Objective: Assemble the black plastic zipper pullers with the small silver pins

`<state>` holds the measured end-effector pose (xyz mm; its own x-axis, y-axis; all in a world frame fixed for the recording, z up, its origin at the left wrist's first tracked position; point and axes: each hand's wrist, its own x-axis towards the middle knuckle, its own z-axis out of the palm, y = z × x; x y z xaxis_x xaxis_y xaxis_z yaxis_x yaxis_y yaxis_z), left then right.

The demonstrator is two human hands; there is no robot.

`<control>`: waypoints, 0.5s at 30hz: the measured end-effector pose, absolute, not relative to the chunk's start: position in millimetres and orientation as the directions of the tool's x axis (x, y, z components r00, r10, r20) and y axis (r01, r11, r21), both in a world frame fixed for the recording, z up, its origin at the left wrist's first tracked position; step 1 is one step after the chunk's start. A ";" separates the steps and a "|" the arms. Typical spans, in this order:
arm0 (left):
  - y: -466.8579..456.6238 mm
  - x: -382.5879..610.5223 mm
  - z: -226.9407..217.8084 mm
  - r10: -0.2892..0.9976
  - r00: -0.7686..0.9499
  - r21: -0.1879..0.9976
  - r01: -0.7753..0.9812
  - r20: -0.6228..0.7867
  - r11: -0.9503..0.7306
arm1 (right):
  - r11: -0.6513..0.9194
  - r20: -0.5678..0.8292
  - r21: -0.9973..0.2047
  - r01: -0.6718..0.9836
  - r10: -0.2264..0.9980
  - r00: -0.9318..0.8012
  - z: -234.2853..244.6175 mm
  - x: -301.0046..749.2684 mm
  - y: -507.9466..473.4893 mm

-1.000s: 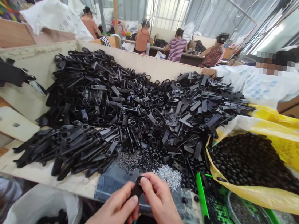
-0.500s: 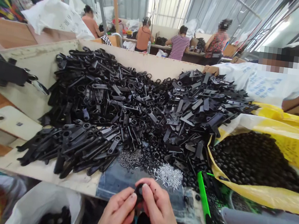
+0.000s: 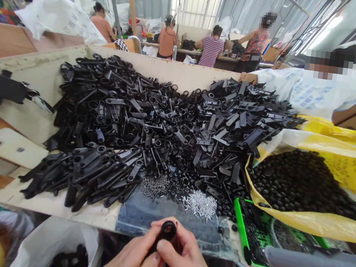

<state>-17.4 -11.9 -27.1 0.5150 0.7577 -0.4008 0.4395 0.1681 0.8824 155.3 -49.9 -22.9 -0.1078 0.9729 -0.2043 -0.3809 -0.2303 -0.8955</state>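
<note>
My left hand and my right hand are close together at the table's front edge, fingers closed around one black plastic part with a ring end. The ring faces up, with my right thumb pressed just below it. My fingers hide most of the part's lower length. Beyond my hands, on a dark mat, lie a heap of silvery pins and a heap of small grey metal pieces. Long black ring-ended handles are piled to the left.
Flat black pieces rise in a pile at back right. A yellow-white sack of round black pieces and a green-rimmed tray stand at right. A white bag hangs below left. A person sits across; several others work behind.
The black part has turned in my hands, so its ring end now points up and shows its opening. Both hands have come closer together, and the view has shifted slightly.
</note>
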 end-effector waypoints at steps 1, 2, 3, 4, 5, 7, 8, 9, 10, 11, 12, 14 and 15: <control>-10.6 -22.4 -30.3 0.732 0.529 0.878 0.434 -0.429 0.200 | -0.239 -0.210 -0.898 -0.370 0.971 -0.119 -21.6 157.2 -52.0; -9.6 -26.9 -33.6 0.707 0.547 0.876 0.426 -0.448 0.226 | -0.249 -0.218 -0.902 -0.352 0.968 -0.127 -21.1 159.3 -54.3; -8.8 -30.4 -36.6 0.681 0.571 0.876 0.418 -0.458 0.239 | -0.258 -0.228 -0.909 -0.329 0.965 -0.127 -21.2 161.4 -56.6; -8.7 -32.5 -38.7 0.654 0.602 0.879 0.415 -0.458 0.234 | -0.268 -0.240 -0.914 -0.304 0.963 -0.125 -22.0 163.2 -59.0; -9.3 -33.0 -39.7 0.629 0.634 0.884 0.417 -0.450 0.213 | -0.277 -0.252 -0.919 -0.281 0.960 -0.120 -23.1 164.4 -61.4; -13.2 -28.7 -38.5 0.635 0.640 0.884 0.438 -0.433 0.162 | -0.275 -0.257 -0.929 -0.246 0.961 -0.105 -26.0 164.9 -65.7; -16.5 -24.5 -36.8 0.664 0.611 0.877 0.456 -0.431 0.149 | -0.269 -0.253 -0.934 -0.236 0.963 -0.094 -27.3 164.1 -67.4; -20.5 -19.6 -34.7 0.712 0.558 0.867 0.476 -0.427 0.148 | -0.263 -0.249 -0.936 -0.234 0.965 -0.085 -28.4 162.9 -68.6; -24.7 -14.6 -32.6 0.761 0.493 0.856 0.493 -0.421 0.154 | -0.258 -0.247 -0.936 -0.237 0.966 -0.077 -29.3 161.2 -69.4; -28.8 -10.2 -30.8 0.805 0.432 0.850 0.500 -0.408 0.163 | -0.253 -0.245 -0.937 -0.240 0.967 -0.064 -30.1 159.5 -69.9; -32.4 -6.6 -29.5 0.836 0.380 0.846 0.506 -0.395 0.169 | -0.249 -0.244 -0.938 -0.241 0.969 -0.047 -30.7 157.7 -70.2; -36.3 -2.6 -28.3 0.868 0.331 0.842 0.515 -0.371 0.163 | -0.233 -0.238 -0.948 -0.218 0.971 -0.005 -32.4 154.9 -69.9; -36.3 -1.6 -28.1 0.874 0.325 0.843 0.514 -0.363 0.159 | -0.216 -0.225 -0.957 -0.195 0.974 0.023 -33.5 153.9 -69.4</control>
